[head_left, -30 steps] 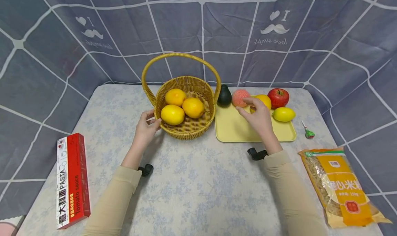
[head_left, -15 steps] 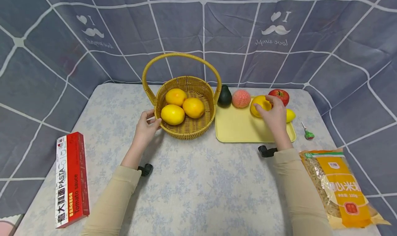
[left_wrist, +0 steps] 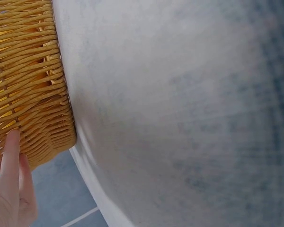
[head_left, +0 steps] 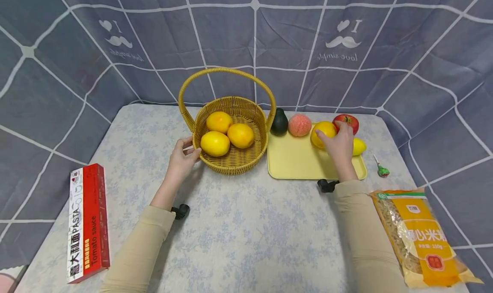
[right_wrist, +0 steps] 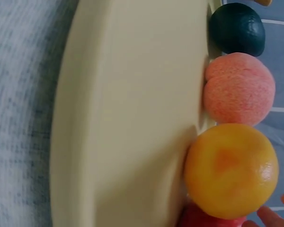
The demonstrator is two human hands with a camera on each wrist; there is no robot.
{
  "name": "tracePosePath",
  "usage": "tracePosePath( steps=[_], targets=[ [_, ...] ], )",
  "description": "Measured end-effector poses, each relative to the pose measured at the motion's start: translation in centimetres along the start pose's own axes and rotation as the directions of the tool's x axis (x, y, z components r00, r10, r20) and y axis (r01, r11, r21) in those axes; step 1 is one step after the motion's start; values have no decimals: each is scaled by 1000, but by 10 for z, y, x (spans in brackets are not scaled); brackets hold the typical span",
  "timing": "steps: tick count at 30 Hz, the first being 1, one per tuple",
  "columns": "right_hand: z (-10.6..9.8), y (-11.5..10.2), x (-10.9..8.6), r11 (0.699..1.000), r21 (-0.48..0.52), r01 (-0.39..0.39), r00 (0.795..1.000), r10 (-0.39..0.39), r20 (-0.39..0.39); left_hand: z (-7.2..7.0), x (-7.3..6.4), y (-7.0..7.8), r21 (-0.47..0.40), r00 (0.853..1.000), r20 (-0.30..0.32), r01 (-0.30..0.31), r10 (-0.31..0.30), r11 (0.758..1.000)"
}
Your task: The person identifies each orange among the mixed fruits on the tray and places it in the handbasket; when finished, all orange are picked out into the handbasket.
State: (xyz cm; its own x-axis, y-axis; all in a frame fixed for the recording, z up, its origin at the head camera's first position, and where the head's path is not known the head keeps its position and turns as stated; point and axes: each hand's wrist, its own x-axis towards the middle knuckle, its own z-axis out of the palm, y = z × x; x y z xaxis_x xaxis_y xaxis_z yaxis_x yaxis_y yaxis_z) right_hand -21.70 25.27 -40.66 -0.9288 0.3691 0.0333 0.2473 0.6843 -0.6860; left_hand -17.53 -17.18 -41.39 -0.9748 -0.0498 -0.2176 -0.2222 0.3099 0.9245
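Observation:
My left hand [head_left: 182,158] holds the left rim of a yellow wicker basket [head_left: 233,168], thumb over the edge and fingers against the outer weave. Three yellow to orange fruits [head_left: 215,143] lie inside the basket. My right hand [head_left: 340,146] reaches over the pale yellow tray [head_left: 292,162], thumb and fingers spread about a round yellow-orange fruit [head_left: 322,132]. In the right wrist view its fingertips [right_wrist: 270,217] come close beside that fruit; whether they touch is unclear. The hand partly hides a red apple [head_left: 348,122] and a lemon [head_left: 359,146].
A pink peach [head_left: 299,125] and a dark green avocado [head_left: 279,122] sit along the tray's back edge. A green-wrapped lollipop [head_left: 382,170] lies right of the tray, with a pasta bag [head_left: 423,237] nearer. At far left is a red pasta box [head_left: 92,224].
My right hand has moved right from before the peach to the yellow-orange fruit, its thumb and fingers drawing somewhat nearer around it. My left hand has stayed at the basket rim.

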Motion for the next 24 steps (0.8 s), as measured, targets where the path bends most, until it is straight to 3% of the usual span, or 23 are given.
tracePosePath(
  steps=[24],
  targets=[
    [22, 10, 5, 991, 57, -120, 992, 122, -34, -1, -3, 1, -15, 1000, 6, 4, -3, 1000]
  ],
)
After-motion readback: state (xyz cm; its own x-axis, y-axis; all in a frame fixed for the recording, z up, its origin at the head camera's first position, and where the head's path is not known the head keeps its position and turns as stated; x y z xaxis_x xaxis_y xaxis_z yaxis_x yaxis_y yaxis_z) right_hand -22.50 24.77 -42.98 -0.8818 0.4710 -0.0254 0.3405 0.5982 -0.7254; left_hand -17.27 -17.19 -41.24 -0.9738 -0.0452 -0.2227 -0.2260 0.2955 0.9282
